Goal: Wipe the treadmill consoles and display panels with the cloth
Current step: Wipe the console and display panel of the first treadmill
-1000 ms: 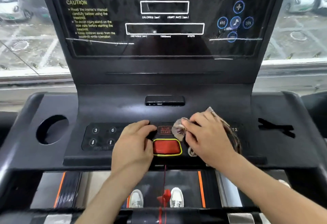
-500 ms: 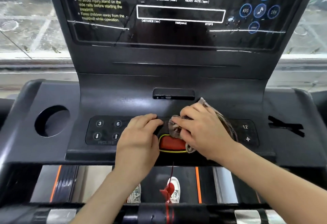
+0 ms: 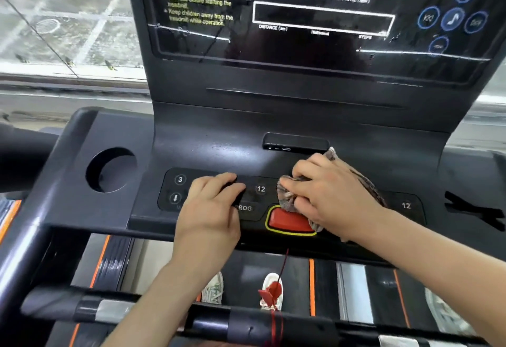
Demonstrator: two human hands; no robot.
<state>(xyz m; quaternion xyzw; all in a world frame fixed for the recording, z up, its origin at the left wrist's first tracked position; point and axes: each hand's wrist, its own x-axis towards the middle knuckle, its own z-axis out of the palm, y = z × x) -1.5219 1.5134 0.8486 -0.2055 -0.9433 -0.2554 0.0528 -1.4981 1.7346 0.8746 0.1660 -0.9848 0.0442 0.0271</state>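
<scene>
The black treadmill console (image 3: 208,138) fills the view, with a glossy display panel (image 3: 315,18) rising behind it. My right hand (image 3: 328,196) presses a bunched brown-and-grey cloth (image 3: 287,196) onto the button strip, just above the red stop button (image 3: 287,222). The cloth covers the middle buttons and trails out behind my knuckles. My left hand (image 3: 210,207) lies flat on the left keypad (image 3: 179,190), fingers together, holding nothing and hiding several buttons.
A round cup holder (image 3: 111,170) sits in the console's left wing. A red safety cord with clip (image 3: 271,292) hangs below the stop button. A taped handrail (image 3: 164,316) crosses the bottom. The belt and white shoes (image 3: 213,289) show underneath. A window lies behind.
My right hand has slid the cloth left and down over the centre buttons, partly covering the red stop button. The camera has moved closer and turned left. My left hand stays on the keypad.
</scene>
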